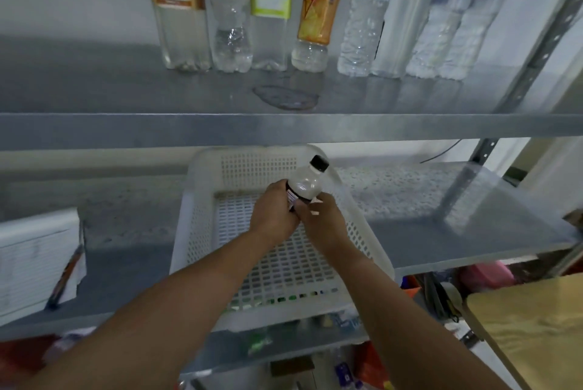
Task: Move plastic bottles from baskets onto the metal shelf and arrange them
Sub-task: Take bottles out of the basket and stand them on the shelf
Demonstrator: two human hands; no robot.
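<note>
A small clear bottle [307, 183] with a black cap and a dark label is held tilted above the white plastic basket [195, 219]. My left hand [274, 210] grips its lower body from the left, and my right hand [321, 219] holds its base from the right. The basket sits on the lower metal shelf [441, 232], and nothing else shows inside it. On the upper metal shelf [126, 90] several bottles stand in a row along the back wall, among them an orange-labelled tea bottle [318, 11] and clear water bottles [366, 23].
A wet ring mark [285, 94] lies on the upper shelf in front of the row. A paper pad with a pen [66, 276] lies on the lower shelf at the left. A wooden tabletop [530, 326] is at the lower right. Shelf uprights [542, 42] stand at the right.
</note>
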